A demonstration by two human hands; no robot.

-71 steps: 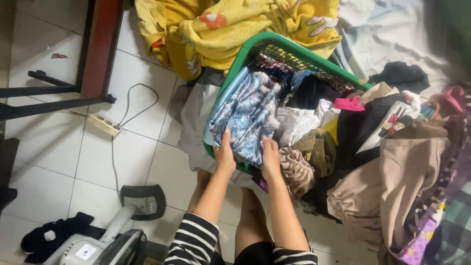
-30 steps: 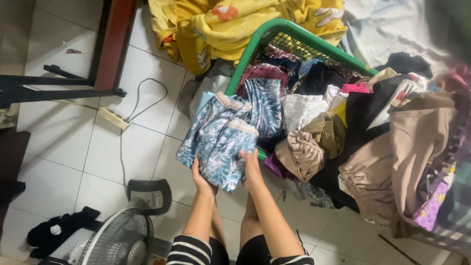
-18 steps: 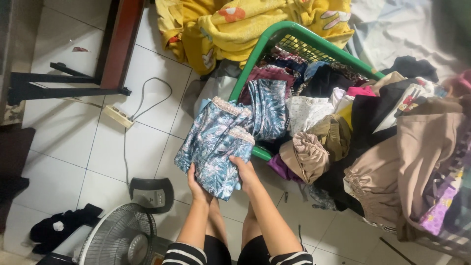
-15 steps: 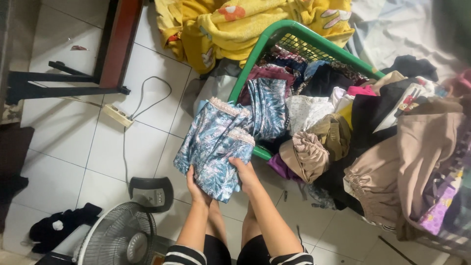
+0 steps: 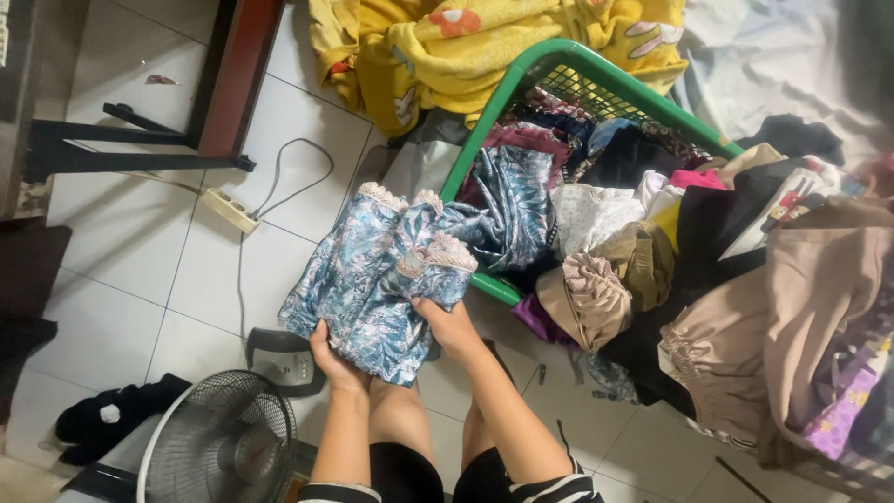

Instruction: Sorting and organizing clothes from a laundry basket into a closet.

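While we look down from the head camera, we take the green laundry basket as our landmark and place everything relative to it. The blue floral garment hangs just outside the near-left rim of the basket, over the white tile floor, and one end of it is draped over that rim and lies inside among the other clothes.

Our left hand is closed on the lower edge of the garment, on the side farthest from the basket. Our right hand grips the same cloth nearer to the basket rim, with the fingers folded into the fabric just below a lace-trimmed hem. So both hands hold one piece, and they are a little apart from each other.

The long axis of the garment runs on a diagonal, from the basket interior down and away toward our left hand. This means the part inside the basket lies up and to the right of both hands, and the right hand is the nearer one to it. The left hand is the outer one, close to the grey base of the standing fan.

Beyond the basket, on its far side, we see a yellow blanket. On its right side a beige garment spills over a heap of mixed clothes. Well away from the basket on its left, a white power strip lies on the tiles.
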